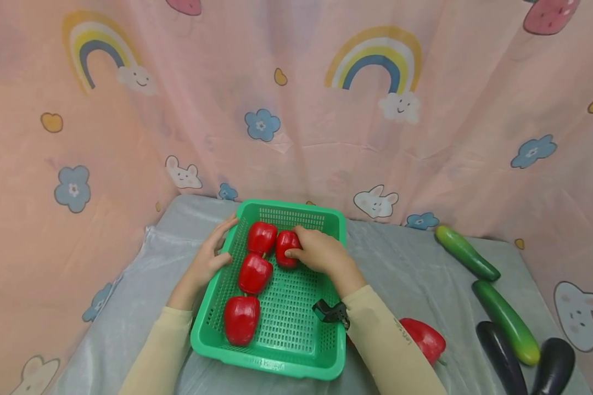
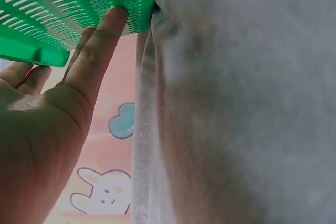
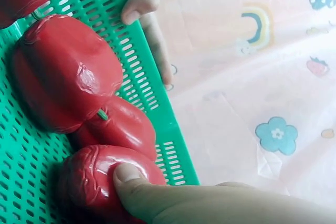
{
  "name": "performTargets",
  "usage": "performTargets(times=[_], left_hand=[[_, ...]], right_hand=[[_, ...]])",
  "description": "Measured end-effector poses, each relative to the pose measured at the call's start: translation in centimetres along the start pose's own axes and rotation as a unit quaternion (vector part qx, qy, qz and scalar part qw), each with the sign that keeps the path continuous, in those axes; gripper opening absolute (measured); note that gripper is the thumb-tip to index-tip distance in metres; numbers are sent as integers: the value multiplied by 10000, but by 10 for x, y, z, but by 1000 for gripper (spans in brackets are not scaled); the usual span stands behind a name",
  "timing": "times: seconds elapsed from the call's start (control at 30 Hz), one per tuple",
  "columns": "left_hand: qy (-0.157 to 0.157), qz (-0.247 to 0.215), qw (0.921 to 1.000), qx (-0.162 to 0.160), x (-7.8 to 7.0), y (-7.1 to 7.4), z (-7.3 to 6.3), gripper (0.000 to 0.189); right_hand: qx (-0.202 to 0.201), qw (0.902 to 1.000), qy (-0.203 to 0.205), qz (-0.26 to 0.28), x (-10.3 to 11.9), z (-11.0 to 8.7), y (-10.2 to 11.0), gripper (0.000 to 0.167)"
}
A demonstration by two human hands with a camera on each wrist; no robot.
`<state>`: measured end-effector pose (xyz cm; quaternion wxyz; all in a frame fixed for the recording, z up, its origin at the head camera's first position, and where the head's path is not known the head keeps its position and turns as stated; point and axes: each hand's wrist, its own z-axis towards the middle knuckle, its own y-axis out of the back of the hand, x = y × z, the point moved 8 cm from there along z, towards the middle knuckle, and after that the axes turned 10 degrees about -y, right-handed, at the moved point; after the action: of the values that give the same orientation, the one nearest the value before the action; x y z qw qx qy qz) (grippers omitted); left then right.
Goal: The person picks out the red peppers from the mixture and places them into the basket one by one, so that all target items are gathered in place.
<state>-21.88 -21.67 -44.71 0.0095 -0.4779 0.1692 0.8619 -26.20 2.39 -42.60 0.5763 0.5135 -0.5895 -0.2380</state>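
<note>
Head view: your right hand (image 1: 321, 249) has a glossy red bell pepper (image 1: 283, 251) gripped from its right, long axis roughly along the green perforated plastic basket (image 1: 291, 329) it's in. Left wrist: your left hand (image 2: 52, 124) just touches the basket's side, thumb straight. Right wrist: another shiny red pepper (image 3: 134, 129)'s just beside yours.

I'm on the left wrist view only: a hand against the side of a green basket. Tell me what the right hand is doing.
Observer: The right hand grips a red pepper inside the basket.
Operator: Count the peppers in there.
Observer: Four: the gripped one and three other peppers.
Operator: Now give me the dark things on the cloth.
Observer: Two dark eggplants lie on the gray cloth, to the right of the basket.
</note>
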Motion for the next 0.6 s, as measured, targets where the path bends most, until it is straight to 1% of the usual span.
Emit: performTargets(times=[0.2,0.43,0.6], left_hand=[[-63,41,10000,3,-1,0,0,82],[10,91,10000,19,1,-1,-1,84],[-24,84,10000,-7,1,0,-1,82]], right_hand=[[-127,9999,-90,14,-1,2,1,52],[-180,9998,-131,15,-3,4,-1,55],[-191,9997,-155,12,-3,3,0,59]])
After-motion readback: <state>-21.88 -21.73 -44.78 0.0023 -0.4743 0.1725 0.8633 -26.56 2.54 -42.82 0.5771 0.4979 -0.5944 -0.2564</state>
